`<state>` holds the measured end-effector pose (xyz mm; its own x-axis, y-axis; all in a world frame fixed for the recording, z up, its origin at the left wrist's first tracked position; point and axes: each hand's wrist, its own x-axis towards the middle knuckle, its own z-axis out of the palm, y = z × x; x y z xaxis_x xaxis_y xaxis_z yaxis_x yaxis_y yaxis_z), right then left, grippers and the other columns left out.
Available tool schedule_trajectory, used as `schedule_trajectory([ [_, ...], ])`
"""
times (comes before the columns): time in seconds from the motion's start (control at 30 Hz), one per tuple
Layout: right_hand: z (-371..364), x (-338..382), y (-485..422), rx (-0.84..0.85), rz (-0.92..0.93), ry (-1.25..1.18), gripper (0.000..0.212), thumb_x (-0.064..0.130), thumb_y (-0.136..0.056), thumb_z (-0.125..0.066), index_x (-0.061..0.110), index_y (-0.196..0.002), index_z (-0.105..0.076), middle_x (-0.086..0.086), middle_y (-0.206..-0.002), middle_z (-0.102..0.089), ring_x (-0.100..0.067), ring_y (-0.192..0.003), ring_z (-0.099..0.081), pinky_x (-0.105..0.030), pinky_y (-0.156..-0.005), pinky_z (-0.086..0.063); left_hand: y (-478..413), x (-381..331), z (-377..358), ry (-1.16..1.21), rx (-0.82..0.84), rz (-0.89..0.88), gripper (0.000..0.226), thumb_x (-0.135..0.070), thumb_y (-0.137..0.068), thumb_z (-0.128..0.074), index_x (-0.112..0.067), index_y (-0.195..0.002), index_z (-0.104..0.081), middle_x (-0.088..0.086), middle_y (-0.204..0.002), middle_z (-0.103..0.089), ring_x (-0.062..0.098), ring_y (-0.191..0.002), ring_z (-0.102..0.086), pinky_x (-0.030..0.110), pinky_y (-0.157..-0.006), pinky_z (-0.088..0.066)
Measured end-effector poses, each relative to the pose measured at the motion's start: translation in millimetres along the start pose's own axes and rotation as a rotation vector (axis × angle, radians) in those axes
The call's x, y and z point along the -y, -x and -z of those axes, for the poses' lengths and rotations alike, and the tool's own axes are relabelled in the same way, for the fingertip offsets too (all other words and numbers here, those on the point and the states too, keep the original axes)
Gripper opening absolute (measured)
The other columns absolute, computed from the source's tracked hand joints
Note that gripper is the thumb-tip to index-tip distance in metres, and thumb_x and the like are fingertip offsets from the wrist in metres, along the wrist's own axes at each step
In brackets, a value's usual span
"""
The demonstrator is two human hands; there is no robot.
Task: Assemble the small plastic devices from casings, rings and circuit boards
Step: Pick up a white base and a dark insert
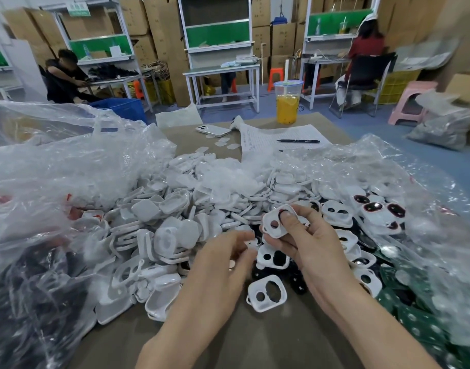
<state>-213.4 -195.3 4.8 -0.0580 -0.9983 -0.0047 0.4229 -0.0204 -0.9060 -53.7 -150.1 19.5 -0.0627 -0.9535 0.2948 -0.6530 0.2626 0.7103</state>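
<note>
Your right hand (308, 243) pinches a white rounded-square plastic casing with two holes (278, 222), with the thumb pressed over the larger hole and the fingers curled behind. Your left hand (223, 259), just lower left of that casing, has its fingertips bunched close. Blur hides whether they hold anything. To the casing's lower right, green circuit boards (415, 323) lie partly hidden under a clear plastic bag (428, 209).
</note>
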Motion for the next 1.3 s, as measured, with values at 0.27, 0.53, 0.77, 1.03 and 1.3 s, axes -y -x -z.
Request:
schedule_trajectory([
  [0.27, -2, 3, 3, 0.072, 0.024, 0.084, 0.020, 0.020, -0.102, -0.056, 0.024, -0.107, -0.074, -0.008, -0.101, -0.077, -0.028, -0.086, -0.075, -0.024, -0.065, -0.058, -5, -10, 0, 0.695, 0.020, 0.228, 0.014, -0.038, -0.086, -0.068, -0.039, -0.094, -0.079, -0.010, -0.077, -0.075, -0.002, -0.072, -0.065, 0.008, -0.065, -0.046],
  [0.53, -5, 5, 6, 0.076, -0.005, 0.055, 0.017, 0.022, -0.096, -0.064, 0.026, -0.089, -0.078, -0.012, -0.095, -0.077, -0.027, -0.080, -0.076, -0.024, -0.066, -0.059, -8, -8, 0, 1.038, 0.014, 0.359, 0.023, -0.030, -0.075, -0.071, -0.018, -0.091, -0.081, 0.007, -0.081, -0.071, 0.014, -0.073, -0.059, 0.026, -0.073, -0.052],
  [0.77, -6, 4, 8, 0.076, -0.037, 0.005, 0.009, 0.018, -0.096, -0.066, 0.013, -0.092, -0.073, -0.013, -0.096, -0.077, -0.027, -0.083, -0.076, -0.023, -0.068, -0.059, -9, -10, -1, 1.048, -0.051, 0.377, 0.023, -0.029, -0.074, -0.070, -0.014, -0.087, -0.081, 0.009, -0.085, -0.075, 0.013, -0.073, -0.066, 0.027, -0.071, -0.055],
  [1.03, -8, 5, 10, 0.078, -0.004, 0.052, 0.009, 0.020, -0.094, -0.068, 0.018, -0.089, -0.076, -0.007, -0.093, -0.077, -0.023, -0.086, -0.076, -0.022, -0.069, -0.059, -9, -7, 1, 0.904, -0.121, 0.376, 0.015, -0.017, -0.090, -0.072, -0.028, -0.085, -0.080, 0.001, -0.085, -0.076, 0.009, -0.074, -0.066, 0.023, -0.073, -0.055],
  [1.3, -9, 6, 13, 0.082, 0.067, 0.139, 0.014, 0.017, -0.094, -0.068, 0.025, -0.086, -0.076, -0.001, -0.090, -0.077, -0.017, -0.085, -0.075, -0.023, -0.070, -0.060, -4, -10, -1, 0.600, -0.187, 0.211, 0.016, -0.024, -0.093, -0.068, -0.041, -0.092, -0.070, -0.012, -0.085, -0.075, 0.001, -0.075, -0.066, 0.009, -0.067, -0.048],
])
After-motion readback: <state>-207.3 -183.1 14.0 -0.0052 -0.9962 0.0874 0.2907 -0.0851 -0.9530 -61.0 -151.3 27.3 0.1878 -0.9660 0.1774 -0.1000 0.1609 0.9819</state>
